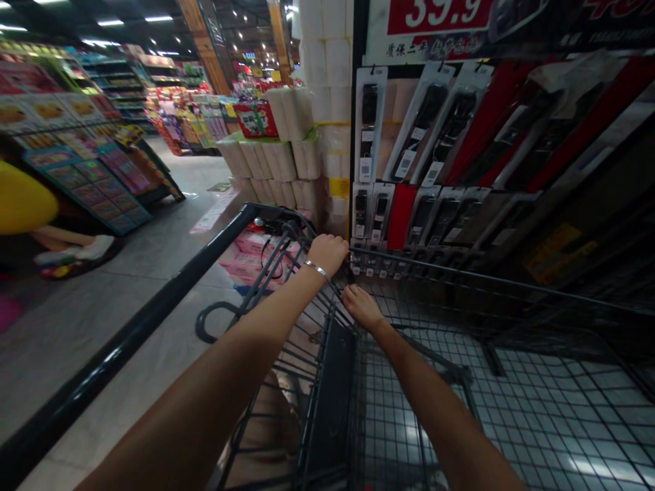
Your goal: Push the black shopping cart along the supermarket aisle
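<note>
A dark wire shopping cart [335,382] spreads below me, its thick handle [153,320] slanting along the left. My left hand [330,254], with a silver bracelet at the wrist, is closed over the cart's side rim near the far corner. Just below and to the right, my right hand [363,308], wearing a ring, curls its fingers round the cart's wire frame. The undersides of both grips are hidden. Beneath my arms lies the cart's fold-down seat panel [332,389], and its deep mesh basket [491,409] stretches to the right.
Beyond the cart hang blister-packed goods [371,123] on a rack. Wrapped paper rolls [266,160] are stacked beside it, with pink packages [256,256] low down. At left, a person's shoe [76,256] shows on the floor near a display stand [97,177].
</note>
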Available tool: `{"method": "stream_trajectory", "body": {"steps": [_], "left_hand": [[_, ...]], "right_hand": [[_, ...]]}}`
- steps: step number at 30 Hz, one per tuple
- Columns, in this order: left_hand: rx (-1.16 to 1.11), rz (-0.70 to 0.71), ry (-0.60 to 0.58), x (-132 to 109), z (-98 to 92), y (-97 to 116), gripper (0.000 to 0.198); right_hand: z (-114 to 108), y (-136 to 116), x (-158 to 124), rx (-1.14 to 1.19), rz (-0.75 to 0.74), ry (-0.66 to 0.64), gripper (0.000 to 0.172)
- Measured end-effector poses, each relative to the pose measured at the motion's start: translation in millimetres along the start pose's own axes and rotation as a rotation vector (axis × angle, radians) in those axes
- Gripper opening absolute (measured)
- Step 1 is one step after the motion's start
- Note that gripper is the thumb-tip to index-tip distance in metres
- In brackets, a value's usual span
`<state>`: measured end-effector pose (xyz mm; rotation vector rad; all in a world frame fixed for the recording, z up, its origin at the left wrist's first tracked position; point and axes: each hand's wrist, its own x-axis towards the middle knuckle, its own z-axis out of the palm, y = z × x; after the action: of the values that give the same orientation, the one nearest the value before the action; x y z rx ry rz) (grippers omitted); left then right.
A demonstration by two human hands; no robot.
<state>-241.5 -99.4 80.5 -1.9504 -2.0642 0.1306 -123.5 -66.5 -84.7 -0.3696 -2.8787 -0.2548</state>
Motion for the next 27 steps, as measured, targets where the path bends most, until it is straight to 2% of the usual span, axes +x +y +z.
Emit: {"method": "stream_trajectory", "body": {"steps": [6,10,13,17,19,22,24,25,27], "left_hand": [[0.008,-0.005,-0.004,0,2.4,-1,0.027],[0.011,-0.018,-0.01,-1,2.0,0,0.027],[0.015,-0.03,-0.003,-2,2.0,1,0.028],[0.031,-0.055,0.017,-7,6.2,6,0.029],[0.057,-0.08,0.045,-11,10.9,11,0.038],[0.116,-0.116,0.133,-21,18.0,23,0.047],[0.144,-0.05,0.199,-28,21.2,34,0.047],[0.147,0.031,0.212,-32,22.4,40,0.046],[0.12,0.205,0.177,-39,25.8,52,0.041]], "right_hand": [[8,-3,-7,0.056,0.08,0.005,0.015],[17,-1,-31,0.12,0.16,-0.087,0.013],[12,4,-47,0.163,0.257,-0.118,0.016],[-11,13,-49,0.166,0.224,-0.008,0.021],[-22,18,-43,0.141,0.178,0.07,0.021],[-26,23,-33,0.084,0.135,0.149,0.021],[-18,25,-31,0.06,0.128,0.16,0.02],[-12,25,-31,0.055,0.124,0.153,0.02],[3,26,-34,0.05,0.118,0.137,0.019]]}}
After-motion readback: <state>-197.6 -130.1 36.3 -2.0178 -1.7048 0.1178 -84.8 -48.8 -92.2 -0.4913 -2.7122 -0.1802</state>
